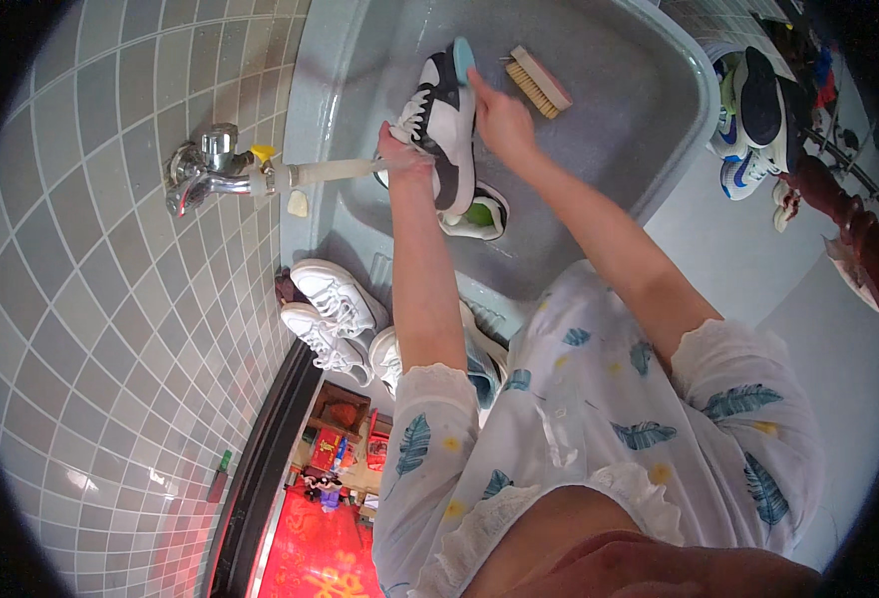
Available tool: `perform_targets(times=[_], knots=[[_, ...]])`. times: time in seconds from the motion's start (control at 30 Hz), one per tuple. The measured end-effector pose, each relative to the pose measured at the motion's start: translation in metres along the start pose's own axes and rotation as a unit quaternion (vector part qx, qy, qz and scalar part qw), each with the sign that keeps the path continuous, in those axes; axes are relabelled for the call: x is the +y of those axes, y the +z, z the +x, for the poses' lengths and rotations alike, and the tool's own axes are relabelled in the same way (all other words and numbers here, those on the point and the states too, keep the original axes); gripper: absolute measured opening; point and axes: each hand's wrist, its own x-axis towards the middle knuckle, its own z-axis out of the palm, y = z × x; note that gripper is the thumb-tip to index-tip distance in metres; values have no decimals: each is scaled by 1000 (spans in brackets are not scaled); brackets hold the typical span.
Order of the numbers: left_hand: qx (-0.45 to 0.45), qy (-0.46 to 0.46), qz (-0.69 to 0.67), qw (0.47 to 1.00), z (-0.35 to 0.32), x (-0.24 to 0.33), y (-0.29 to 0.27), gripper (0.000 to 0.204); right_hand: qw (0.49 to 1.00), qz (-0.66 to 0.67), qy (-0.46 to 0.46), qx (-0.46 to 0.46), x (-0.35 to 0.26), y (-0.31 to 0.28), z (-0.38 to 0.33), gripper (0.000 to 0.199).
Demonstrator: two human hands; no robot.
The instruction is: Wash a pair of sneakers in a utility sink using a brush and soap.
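Observation:
My left hand (405, 151) is closed around a black-and-white sneaker (447, 125) with white laces, raised over the grey basin (599, 159). Water runs from the tap (215, 174) through a pale tube onto that hand. Up at the shoe's far end, my right hand (504, 118) grips a light-blue, round-ended tool (462, 58) laid against the shoe's edge; its working face is hidden. Beneath the raised sneaker, a second shoe (479, 215) with a green inside rests in the basin. A scrub brush (537, 82) with tan bristles lies right of my right hand.
White sneakers (332, 309) stand left of my left forearm, beside the basin's near edge. More sneakers (755, 120) are stacked outside the basin at the right, near a dark red-brown pipe-like object (843, 204). Tiled wall (100, 289) rises on the left. A small pale piece (298, 204) sits below the tap.

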Motion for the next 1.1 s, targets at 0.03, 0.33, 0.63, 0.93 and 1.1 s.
perform_targets(times=[0.03, 0.33, 0.63, 0.93, 1.1], knots=[[-7, 9, 35, 999, 3, 1, -4, 56, 1000, -13, 13, 2, -3, 2, 10, 56], [12, -6, 25, 1000, 14, -6, -27, 52, 995, -84, -54, -6, 2, 3, 7, 52], [-19, -19, -15, 1000, 12, -8, -27, 54, 985, -62, -68, -148, 12, -6, -63, 52], [6, 14, -14, 1000, 4, -10, -29, 53, 978, -97, -85, -163, 6, -3, -86, 61], [-39, -17, -6, 999, 0, -8, -18, 50, 973, -164, -127, -97, 4, 4, -20, 73]])
